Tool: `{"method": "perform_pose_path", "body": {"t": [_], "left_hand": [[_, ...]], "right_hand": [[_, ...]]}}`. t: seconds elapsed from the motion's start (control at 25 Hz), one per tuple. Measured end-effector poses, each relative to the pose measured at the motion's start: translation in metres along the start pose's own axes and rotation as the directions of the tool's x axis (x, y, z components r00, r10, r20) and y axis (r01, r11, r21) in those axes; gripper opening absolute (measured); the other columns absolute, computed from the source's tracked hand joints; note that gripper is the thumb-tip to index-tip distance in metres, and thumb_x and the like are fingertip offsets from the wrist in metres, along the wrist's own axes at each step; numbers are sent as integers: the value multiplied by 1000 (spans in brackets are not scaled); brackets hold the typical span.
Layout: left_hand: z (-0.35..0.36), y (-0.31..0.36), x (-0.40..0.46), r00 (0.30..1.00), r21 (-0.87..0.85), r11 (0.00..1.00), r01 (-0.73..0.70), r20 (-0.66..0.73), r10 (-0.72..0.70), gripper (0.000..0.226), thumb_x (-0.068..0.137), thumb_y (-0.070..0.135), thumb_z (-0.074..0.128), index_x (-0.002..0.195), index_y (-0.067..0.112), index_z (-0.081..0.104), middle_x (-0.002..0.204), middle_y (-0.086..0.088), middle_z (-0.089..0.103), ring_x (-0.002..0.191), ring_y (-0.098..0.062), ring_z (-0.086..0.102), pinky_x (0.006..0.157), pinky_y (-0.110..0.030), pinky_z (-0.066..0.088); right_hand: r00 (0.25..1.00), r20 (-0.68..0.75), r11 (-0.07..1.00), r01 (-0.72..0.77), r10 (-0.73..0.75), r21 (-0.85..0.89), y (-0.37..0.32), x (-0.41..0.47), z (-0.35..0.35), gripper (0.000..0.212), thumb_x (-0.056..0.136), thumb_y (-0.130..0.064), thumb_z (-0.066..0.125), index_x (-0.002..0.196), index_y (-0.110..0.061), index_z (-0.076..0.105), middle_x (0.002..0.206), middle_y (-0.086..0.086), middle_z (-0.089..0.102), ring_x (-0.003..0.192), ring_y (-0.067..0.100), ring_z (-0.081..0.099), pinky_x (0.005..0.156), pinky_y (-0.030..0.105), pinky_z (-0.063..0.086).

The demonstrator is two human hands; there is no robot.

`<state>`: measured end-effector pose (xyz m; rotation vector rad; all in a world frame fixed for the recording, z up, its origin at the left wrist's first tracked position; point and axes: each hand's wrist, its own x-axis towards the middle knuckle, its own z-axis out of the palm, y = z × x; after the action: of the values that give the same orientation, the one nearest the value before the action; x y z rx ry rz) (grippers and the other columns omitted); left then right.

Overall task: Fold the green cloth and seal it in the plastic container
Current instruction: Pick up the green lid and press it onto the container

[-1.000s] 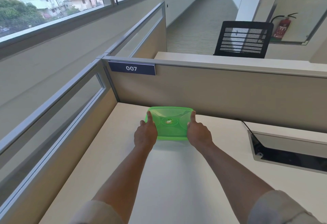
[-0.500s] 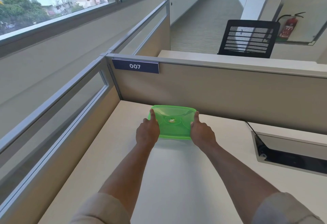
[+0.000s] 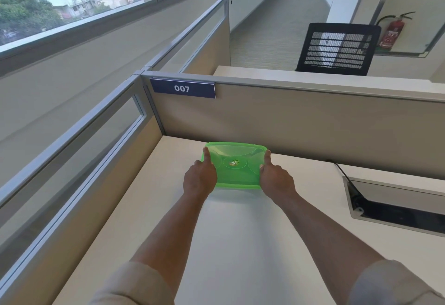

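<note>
Your two hands clasp the green container at the far edge of the table.

Your left hand (image 3: 198,179) and right hand (image 3: 277,180) each hold a short side of the container (image 3: 237,166), thumbs laid along its lid (image 3: 234,157), a firm grip on both ends. It sits lidded on the table (image 3: 231,244), just beside the partition (image 3: 301,121). The cloth cannot be made out through the plastic.
</note>
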<state>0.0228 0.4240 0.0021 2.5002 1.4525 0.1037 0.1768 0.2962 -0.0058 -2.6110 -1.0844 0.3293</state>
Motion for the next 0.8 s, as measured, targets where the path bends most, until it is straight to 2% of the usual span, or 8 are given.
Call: {"method": "perform_pose_path", "body": {"t": [0.32,0.68,0.8], "left_hand": [[0,-9,6,999,-5,1000,-6,40,7,67,96,21,29,156,27,1,98,-16,66,75,-32,52,68,-39,42],[-4,-10,15,999,123,992,-37,33,33,67,96,30,31,156,25,2,94,-13,68,72,-29,52,67,-35,40],[-2,-7,26,998,66,996,-51,26,49,66,97,37,30,156,28,0,98,-16,68,81,-34,61,68,-37,42]], "right_hand": [[1000,-5,1000,-11,11,7,1,-1,1,56,102,-28,27,154,-18,7,98,16,68,89,38,62,68,38,40],[1000,0,1000,-12,12,6,1,-3,0,56,102,-29,26,154,-20,7,101,18,67,92,39,63,69,39,40],[1000,-2,1000,-10,10,7,1,-2,1,56,102,-30,26,154,-20,6,100,17,68,91,39,63,69,39,40]]}}
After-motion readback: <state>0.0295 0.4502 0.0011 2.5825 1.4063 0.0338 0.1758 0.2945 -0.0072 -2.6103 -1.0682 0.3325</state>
